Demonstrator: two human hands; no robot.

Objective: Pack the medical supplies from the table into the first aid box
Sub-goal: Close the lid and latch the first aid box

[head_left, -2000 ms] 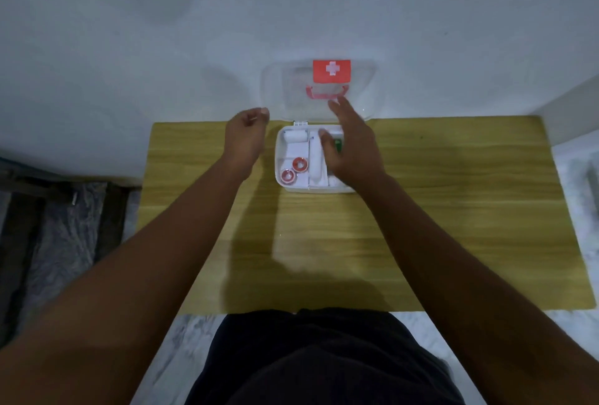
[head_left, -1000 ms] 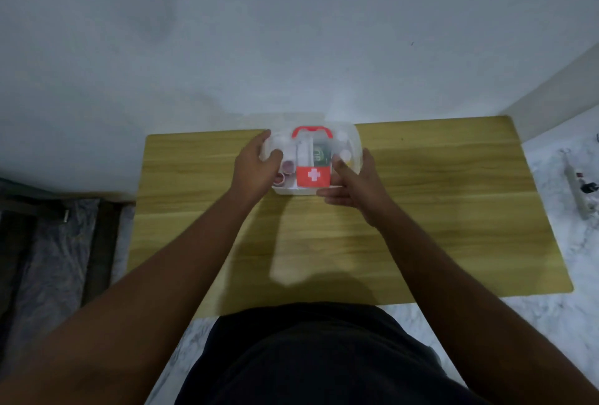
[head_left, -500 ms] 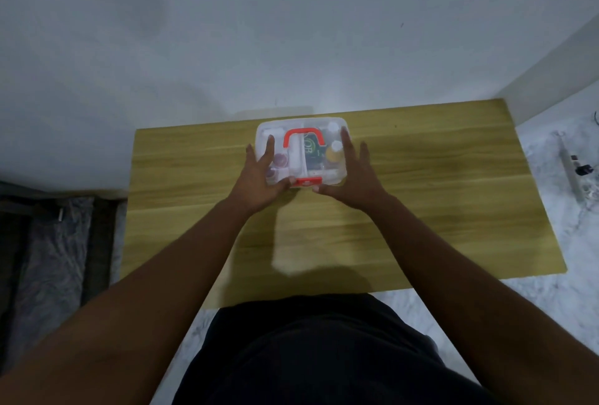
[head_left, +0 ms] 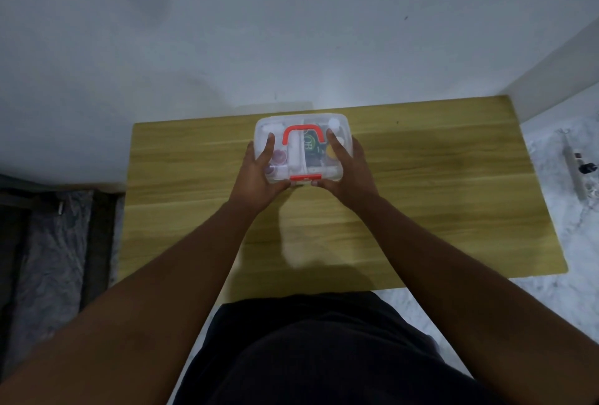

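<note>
The first aid box (head_left: pixel 303 126) sits at the far middle of the wooden table (head_left: pixel 421 178), its clear lid down. A red handle (head_left: pixel 303 130) lies flat on the lid and a red latch (head_left: pixel 305 177) shows at the near edge. Through the lid I see tape rolls, a white tube, a dark green packet and a yellow item. My left hand (head_left: pixel 259 171) presses on the lid's left side, thumb by the latch. My right hand (head_left: pixel 346 168) presses on the right side, thumb also near the latch.
A white wall rises right behind the table. A power strip (head_left: pixel 575 171) lies on the marble floor to the right. Dark cloth and a frame (head_left: pixel 48 259) fill the floor at the left. My dark shorts are at the bottom.
The lid, upright two seconds ago, has been swung down onto the box. Both hands moved from the lid's edges to lie flat on top, thumbs at the latch.
</note>
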